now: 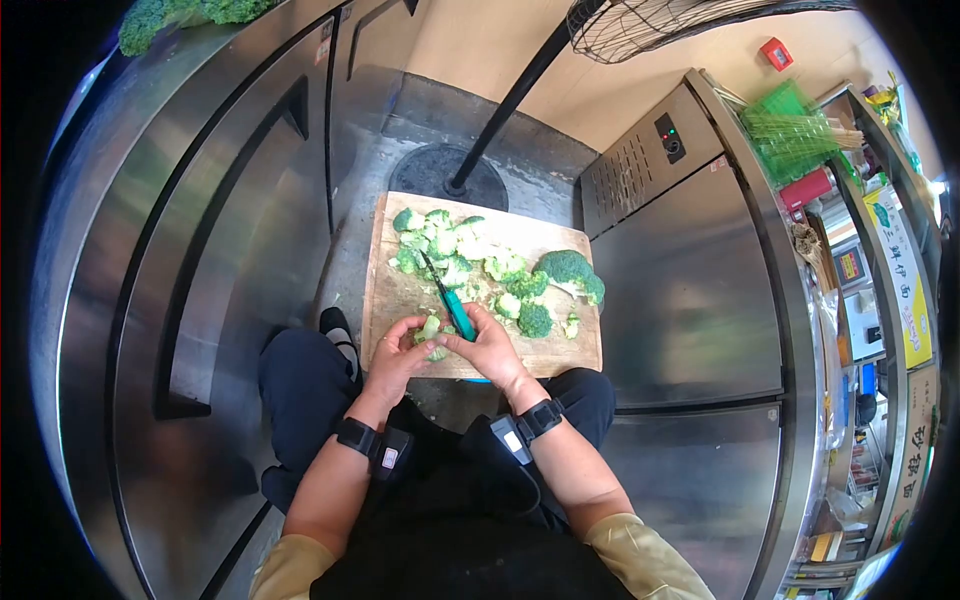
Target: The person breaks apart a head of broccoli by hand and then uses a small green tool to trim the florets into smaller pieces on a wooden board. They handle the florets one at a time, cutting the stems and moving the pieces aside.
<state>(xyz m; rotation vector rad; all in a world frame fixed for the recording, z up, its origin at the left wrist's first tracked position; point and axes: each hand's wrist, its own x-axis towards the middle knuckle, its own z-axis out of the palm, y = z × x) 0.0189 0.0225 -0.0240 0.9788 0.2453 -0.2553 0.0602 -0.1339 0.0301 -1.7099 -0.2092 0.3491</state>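
Observation:
Near the front edge of a wooden cutting board [385, 300], my left hand [397, 355] is closed around a pale green broccoli piece [430, 335]. My right hand [487, 345] grips a knife with a teal handle [459, 315], its dark blade pointing up and to the left over the board; the fingertips of this hand also reach the broccoli piece. Cut broccoli florets [440, 240] lie across the back and middle of the board. A larger broccoli head [568, 272] rests at the right, with a smaller floret [535, 320] in front of it.
Steel cabinets with handles [230, 230] stand at the left, and a steel unit [690, 290] at the right. Behind the board is a fan stand's round base [448, 180]. Packed shelves [860, 300] line the far right. More broccoli [190, 12] sits at the top left.

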